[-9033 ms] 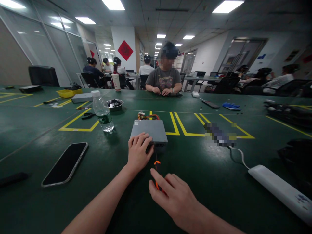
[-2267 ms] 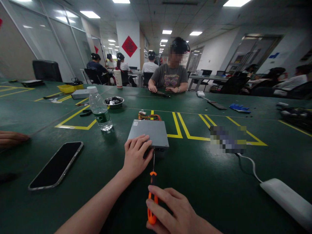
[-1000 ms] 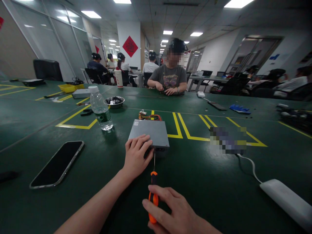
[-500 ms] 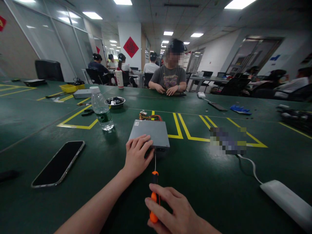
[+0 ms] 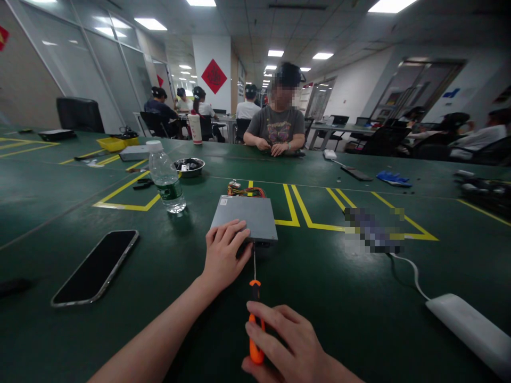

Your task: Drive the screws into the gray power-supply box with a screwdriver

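A grey metal box (image 5: 252, 214), with a bundle of coloured wires (image 5: 249, 192) at its far side, lies on the green table (image 5: 339, 298). My left hand (image 5: 227, 250) rests on its near left corner, fingers spread over the top and thumb at the front edge. Below it, my right hand (image 5: 285, 338) has its fingers round the orange and black handle of a screwdriver (image 5: 255, 319). The screwdriver's shaft points away from me, and its end meets the box's near side; the tip itself is hidden.
A phone (image 5: 96, 268) and a water bottle (image 5: 166, 183) stand left, with a metal bowl (image 5: 189, 167) behind. At right are a blurred device (image 5: 373, 231) and a white power strip (image 5: 467, 330) with a cable. Across the table sits a person (image 5: 279, 125).
The screwdriver handle has turned a little in my right hand, and the fingers have shifted slightly to the right. My left hand and the box have stayed in place.
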A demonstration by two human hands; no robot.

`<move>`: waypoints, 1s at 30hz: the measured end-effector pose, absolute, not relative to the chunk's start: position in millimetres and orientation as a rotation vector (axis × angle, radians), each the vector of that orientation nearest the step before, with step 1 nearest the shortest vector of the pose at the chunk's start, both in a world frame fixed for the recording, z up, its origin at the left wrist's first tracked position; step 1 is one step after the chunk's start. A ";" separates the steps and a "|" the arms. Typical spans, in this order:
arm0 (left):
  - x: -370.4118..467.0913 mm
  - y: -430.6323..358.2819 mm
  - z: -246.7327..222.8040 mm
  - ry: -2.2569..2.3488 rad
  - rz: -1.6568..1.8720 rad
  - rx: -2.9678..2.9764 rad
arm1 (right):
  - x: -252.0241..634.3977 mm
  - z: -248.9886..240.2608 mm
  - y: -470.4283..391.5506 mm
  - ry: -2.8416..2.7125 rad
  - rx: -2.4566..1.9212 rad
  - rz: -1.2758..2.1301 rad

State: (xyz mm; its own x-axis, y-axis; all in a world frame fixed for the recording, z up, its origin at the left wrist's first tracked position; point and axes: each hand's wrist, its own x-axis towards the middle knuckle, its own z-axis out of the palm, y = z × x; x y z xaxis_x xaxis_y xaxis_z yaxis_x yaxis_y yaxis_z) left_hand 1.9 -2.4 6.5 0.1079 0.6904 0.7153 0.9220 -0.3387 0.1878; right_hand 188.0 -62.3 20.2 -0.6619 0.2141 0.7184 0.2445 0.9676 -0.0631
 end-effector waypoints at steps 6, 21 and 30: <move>2.1 -2.3 6.3 -1.590 -1.071 -2.086 | 191.5 17.0 -63.2 -2.232 -0.386 0.001; 2.2 -2.5 7.4 -1.596 -1.054 -2.085 | 191.8 14.0 -63.5 -2.313 -0.385 0.073; 2.4 -3.2 9.1 -1.586 -1.072 -2.085 | 188.8 16.0 -63.0 -2.287 -0.353 -0.002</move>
